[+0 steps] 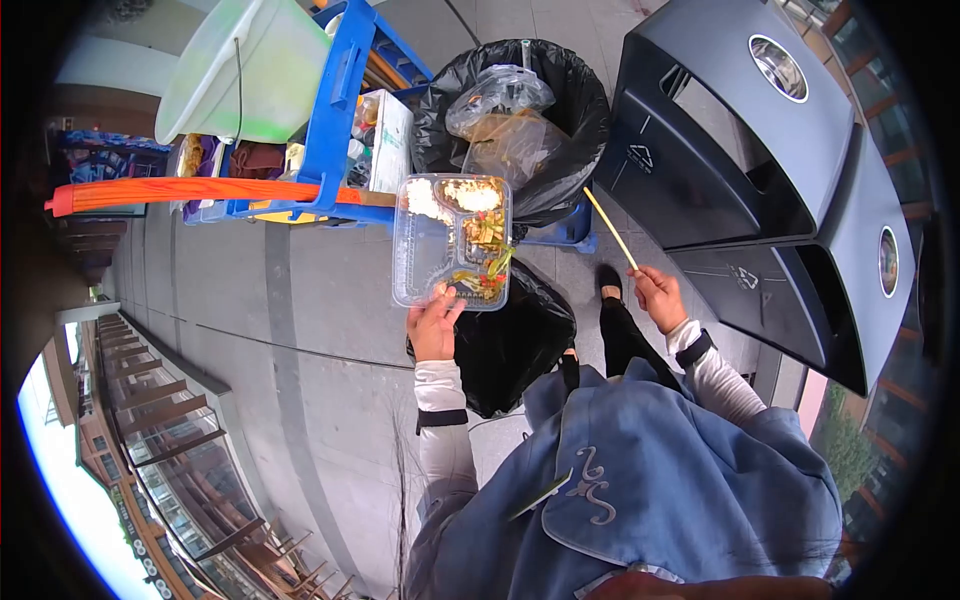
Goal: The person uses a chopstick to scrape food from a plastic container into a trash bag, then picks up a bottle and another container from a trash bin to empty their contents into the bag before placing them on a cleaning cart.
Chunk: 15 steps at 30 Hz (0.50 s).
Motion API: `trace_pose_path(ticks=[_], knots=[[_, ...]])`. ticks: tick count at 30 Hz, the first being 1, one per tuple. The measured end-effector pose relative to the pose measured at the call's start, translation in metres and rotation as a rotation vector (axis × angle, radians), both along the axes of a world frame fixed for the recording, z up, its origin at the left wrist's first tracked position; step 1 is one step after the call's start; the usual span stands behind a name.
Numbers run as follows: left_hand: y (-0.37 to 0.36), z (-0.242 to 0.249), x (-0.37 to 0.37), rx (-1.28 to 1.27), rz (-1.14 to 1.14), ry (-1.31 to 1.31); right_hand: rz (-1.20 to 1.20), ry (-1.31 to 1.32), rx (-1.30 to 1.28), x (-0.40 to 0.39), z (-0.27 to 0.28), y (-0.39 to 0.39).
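Note:
My left hand [433, 326] grips the near edge of a clear plastic takeout container [424, 248]. White rice fills its far compartments, and mixed vegetables lie along its right side. The container's far edge overlaps the black-lined trash bin [430, 130] in this view. Out to the right, my right hand [658, 298] is closed on a pair of light wooden chopsticks [608, 222], held close together and pointing up and left. Crumpled clear plastic bags [505, 105] with brownish contents sit inside the bin. Below the container hangs or lies a black plastic bag [515, 350], partly hidden by it.
On the right stands a dark grey double recycling bin [720, 170] with slot openings. A blue cart [345, 100] at upper left carries a pale green bucket [245, 75] and a box of bottles [390, 140]. An orange handle [190, 192] sticks out leftward across it. Grey paving [300, 280] lies below.

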<state>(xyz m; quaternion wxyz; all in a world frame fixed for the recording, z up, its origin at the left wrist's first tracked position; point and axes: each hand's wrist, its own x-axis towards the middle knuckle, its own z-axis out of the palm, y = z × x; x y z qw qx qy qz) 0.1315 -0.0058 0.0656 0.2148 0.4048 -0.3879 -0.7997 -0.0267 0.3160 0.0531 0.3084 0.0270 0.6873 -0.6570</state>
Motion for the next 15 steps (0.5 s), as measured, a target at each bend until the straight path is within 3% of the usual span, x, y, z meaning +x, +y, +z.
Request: trace_pose_path(ticks=[4, 6, 10, 15], knots=[[-0.002, 0.002, -0.058, -0.057, 0.057, -0.02, 0.091, 0.077, -0.017, -0.063, 0.014, -0.027], [-0.005, -0.004, -0.079, -0.09, 0.064, -0.006, 0.188, 0.334, 0.056, -0.091, 0.022, -0.041], [-0.006, -0.001, -0.111, -0.113, 0.116, 0.051, 0.24, 0.573, 0.028, -0.132, 0.025, -0.07], [-0.008, 0.003, -0.136, -0.13, 0.144, 0.029, 0.342, 0.663, 0.06, -0.165, 0.031, -0.098]])
